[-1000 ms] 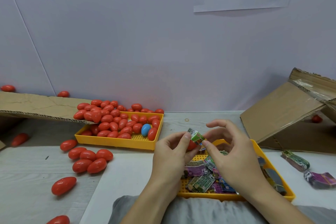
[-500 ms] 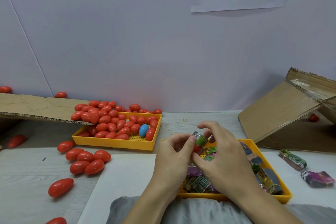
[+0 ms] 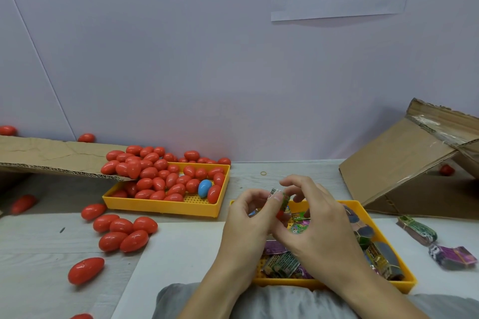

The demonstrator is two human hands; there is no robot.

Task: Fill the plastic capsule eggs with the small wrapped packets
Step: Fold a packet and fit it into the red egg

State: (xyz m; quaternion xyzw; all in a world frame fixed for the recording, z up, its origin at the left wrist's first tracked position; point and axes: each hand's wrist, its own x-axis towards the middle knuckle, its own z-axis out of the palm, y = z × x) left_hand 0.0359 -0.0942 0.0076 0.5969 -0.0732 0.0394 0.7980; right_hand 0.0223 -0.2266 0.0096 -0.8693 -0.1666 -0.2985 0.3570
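Hands, left and right, both pinch one green packet over a red egg half, lower centre frame.

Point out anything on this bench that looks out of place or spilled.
One blue egg lies among the all-red eggs in the left yellow tray. Red eggs have spilled onto the table, such as the cluster in front of that tray. Two packet bundles lie outside the packet tray.
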